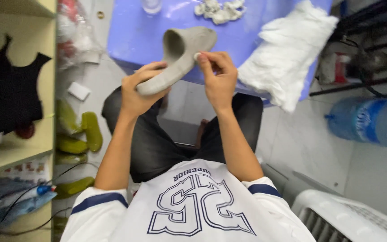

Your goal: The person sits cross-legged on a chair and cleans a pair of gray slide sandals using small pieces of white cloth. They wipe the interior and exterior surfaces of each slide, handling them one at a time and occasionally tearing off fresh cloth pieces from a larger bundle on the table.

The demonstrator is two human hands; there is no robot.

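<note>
A grey foam slide sandal (pixel 182 51) is held up over the near edge of a blue table (pixel 131 36). My left hand (pixel 137 92) grips it at the heel end, fingers wrapped around the sole. My right hand (pixel 218 76) pinches a small white wad (pixel 197 56) and presses it against the side of the sandal near its opening. Both forearms reach up from my lap, where I sit in dark trousers and a white jersey.
A pile of white cloth (pixel 287 54) hangs over the table's right edge, and used white wads (pixel 220 11) lie at its far side. Green slides (pixel 83 134) sit on the floor at left beside a shelf (pixel 19 152). A blue water jug (pixel 372 121) lies at right.
</note>
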